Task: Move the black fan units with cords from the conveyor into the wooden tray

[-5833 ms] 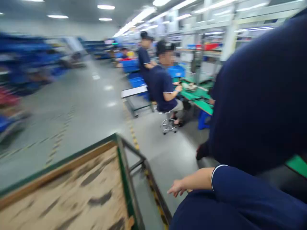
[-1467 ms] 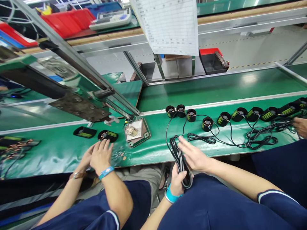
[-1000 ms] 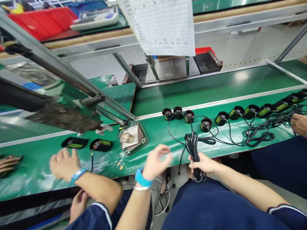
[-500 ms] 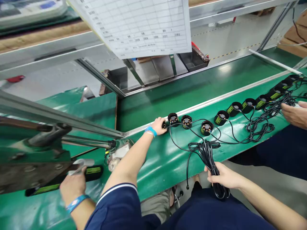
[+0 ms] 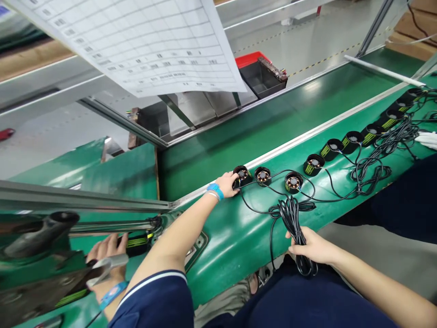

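Observation:
My left hand (image 5: pixel 226 185) curls its fingers against the near-left side of a black cup-shaped housing (image 5: pixel 243 174) with a silvery centre and a ring of coppery spots inside. My right hand (image 5: pixel 312 246) grips a bundle of coiled black cable (image 5: pixel 291 216), its loops hanging below the fist near the table edge. Between the hands and further right stand a second housing (image 5: pixel 262 176) and a third housing (image 5: pixel 293 182), upright and joined to black leads. Part of the housing under my left fingers is hidden.
Several more green-striped housings (image 5: pixel 314 165) line the green table toward the right, with tangled cables (image 5: pixel 372 168). A co-worker's hand (image 5: pixel 108 250) is by a metal press (image 5: pixel 37 259) at left; another's white-gloved hand (image 5: pixel 426 139) is at right. A printed sheet (image 5: pixel 153 50) hangs above.
My left hand has come up to the nearest housing and its fingers now lie on it. My right hand still holds the cable bundle. The left co-worker's hand has moved; the view has shifted.

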A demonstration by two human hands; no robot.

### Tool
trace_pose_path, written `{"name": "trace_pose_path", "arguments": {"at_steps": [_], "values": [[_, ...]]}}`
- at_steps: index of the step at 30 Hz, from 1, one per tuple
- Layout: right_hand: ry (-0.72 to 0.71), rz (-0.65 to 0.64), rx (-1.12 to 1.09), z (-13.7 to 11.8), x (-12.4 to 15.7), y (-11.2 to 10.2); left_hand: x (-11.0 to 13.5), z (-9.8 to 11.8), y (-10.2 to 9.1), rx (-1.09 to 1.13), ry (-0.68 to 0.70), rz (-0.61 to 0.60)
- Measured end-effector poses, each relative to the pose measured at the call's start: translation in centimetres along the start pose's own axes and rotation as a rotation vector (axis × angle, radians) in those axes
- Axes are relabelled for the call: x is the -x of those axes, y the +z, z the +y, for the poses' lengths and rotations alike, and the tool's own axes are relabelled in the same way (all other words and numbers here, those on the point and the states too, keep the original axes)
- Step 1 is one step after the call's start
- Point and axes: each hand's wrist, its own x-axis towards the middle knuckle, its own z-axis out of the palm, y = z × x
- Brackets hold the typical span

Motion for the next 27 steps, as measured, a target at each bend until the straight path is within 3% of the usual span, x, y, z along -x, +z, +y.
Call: {"name": "trace_pose_path", "arguments": {"at_steps": [9, 15, 21, 27], "values": [[-0.015, 0.017, -0.033, -0.7, -0.6, 0.2, -0.1, 2.1, -0.7, 0.116, -0.170, 0.046], [-0.059, -0.011, -0.034, -0.9, -0.3, 0.1, 2.0, 4.2, -2.9, 0.121, -0.310, -0.005], [-0.210, -0.129, 0.072, -3.6, 1.2, -1.4, 8.2, 6.6, -8.6, 0.082, -0.516, 0.044], [-0.389, -0.346, 0.058, -8.9, 7.1, -6.4, 16.1, 12.3, -15.9, -0.030, -0.642, 0.251]]}}
